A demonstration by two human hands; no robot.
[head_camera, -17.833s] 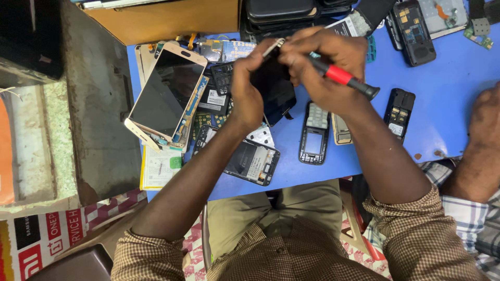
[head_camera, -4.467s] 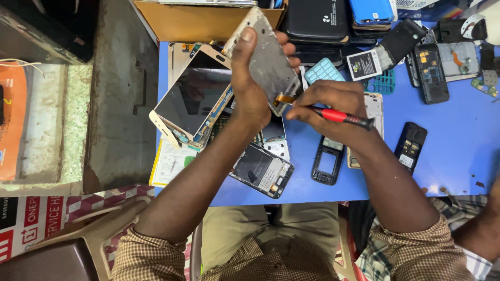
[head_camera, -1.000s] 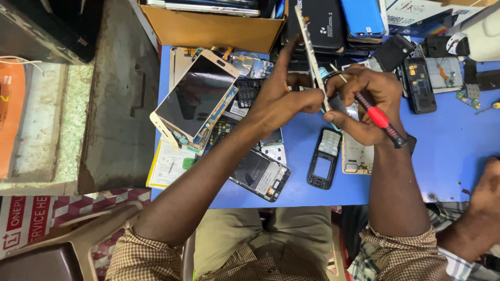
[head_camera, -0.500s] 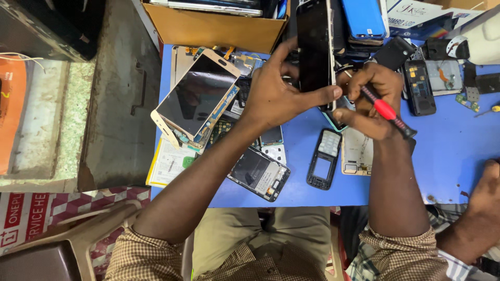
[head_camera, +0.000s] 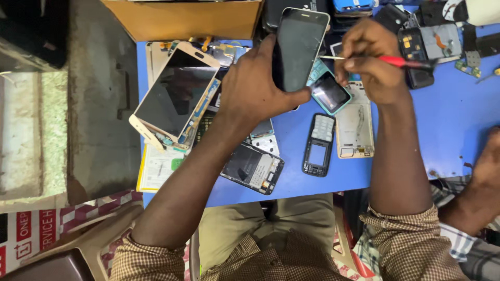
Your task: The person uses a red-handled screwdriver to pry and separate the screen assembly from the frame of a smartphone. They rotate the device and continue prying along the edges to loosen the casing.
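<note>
My left hand (head_camera: 255, 88) grips a black smartphone (head_camera: 299, 47) by its lower edge, screen side toward me, above the blue table (head_camera: 448, 130). In my right hand (head_camera: 367, 60) is a red-handled screwdriver (head_camera: 401, 61); its thin metal tip points left and ends just beside the phone's right edge. Under the phone lies a small teal keypad phone (head_camera: 329, 92). Below it on the table rest a black keypad phone frame (head_camera: 319, 144) and a white phone back (head_camera: 355, 125).
A gold-rimmed screen panel (head_camera: 174, 96) leans on stacked parts at the left. An opened phone body (head_camera: 253, 167) lies near the table's front edge. A brown cardboard box (head_camera: 182, 18) sits at the back, with loose phones at the back right. Another person's arm (head_camera: 476, 187) enters from the right.
The phone in my left hand has turned from edge-on to screen toward me. My right hand has swung the screwdriver level, tip pointing left at the phone's side.
</note>
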